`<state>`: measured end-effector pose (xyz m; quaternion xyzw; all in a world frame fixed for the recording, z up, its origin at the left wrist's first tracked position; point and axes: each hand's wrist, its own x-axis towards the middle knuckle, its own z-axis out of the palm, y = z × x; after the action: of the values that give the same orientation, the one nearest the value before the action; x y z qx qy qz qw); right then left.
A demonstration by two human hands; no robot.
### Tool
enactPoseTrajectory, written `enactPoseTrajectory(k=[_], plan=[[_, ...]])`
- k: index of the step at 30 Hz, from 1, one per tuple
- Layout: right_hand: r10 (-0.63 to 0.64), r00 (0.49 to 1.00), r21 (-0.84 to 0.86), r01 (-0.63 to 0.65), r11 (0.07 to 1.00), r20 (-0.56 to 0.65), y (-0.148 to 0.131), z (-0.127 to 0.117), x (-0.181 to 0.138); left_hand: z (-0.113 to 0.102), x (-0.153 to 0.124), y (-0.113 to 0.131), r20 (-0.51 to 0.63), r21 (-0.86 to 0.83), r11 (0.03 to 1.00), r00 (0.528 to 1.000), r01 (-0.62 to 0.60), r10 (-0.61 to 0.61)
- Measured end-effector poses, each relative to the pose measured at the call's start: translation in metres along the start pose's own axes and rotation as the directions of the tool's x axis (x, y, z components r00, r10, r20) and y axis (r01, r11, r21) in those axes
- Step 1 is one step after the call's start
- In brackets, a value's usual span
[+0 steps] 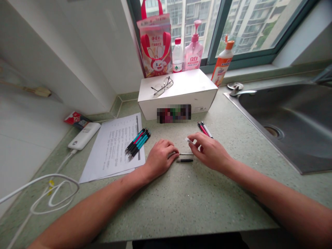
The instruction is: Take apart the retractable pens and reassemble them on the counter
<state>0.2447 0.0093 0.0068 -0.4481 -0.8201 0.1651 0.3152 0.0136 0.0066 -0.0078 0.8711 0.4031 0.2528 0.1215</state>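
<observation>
My left hand (161, 156) rests on the counter, fingers curled together at the left end of a thin pale rod (185, 154) that looks like a pen refill. The rod's other end runs behind my right hand (209, 150). Between thumb and fingers, that hand pinches a small white tube-like pen part (189, 140), slightly raised. Just below the rod lies a short black pen part (184, 160). Beyond my right hand are a red-and-black pen (202, 129) and a white-and-black pen (207, 130), partly hidden by the fingers.
Several teal, red and black pens (138, 143) lie on printed sheets (109, 148) at left. A white power bank (84, 135) with a cable (55, 204) is farther left. Behind stand a white box (186, 84) bearing glasses (163, 86), and bottles. A steel sink (287, 128) lies right.
</observation>
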Motion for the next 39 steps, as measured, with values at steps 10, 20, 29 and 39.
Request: enactPoseTrajectory(k=[10, 20, 29, 39], plan=[[-0.036, 0.982, -0.212, -0.004, 0.977, -0.183, 0.009, -0.011, 0.006, -0.001, -0.005, -0.002, -0.266, -0.169, 0.984, 0.958, 0.061, -0.105], [-0.120, 0.989, -0.315, 0.086, 0.945, -0.090, 0.012, -0.010, 0.007, -0.003, -0.007, -0.007, -0.392, -0.242, 0.969, 0.910, 0.039, -0.135], [-0.090, 0.994, -0.309, 0.065, 0.949, -0.066, 0.010, -0.012, 0.006, -0.007, -0.006, -0.004, -0.413, -0.203, 0.978, 0.903, 0.040, -0.123], [-0.160, 0.987, -0.424, 0.138, 0.895, -0.016, 0.005, -0.014, 0.007, -0.008, -0.005, -0.002, -0.414, -0.117, 0.993, 0.909, -0.001, -0.048]])
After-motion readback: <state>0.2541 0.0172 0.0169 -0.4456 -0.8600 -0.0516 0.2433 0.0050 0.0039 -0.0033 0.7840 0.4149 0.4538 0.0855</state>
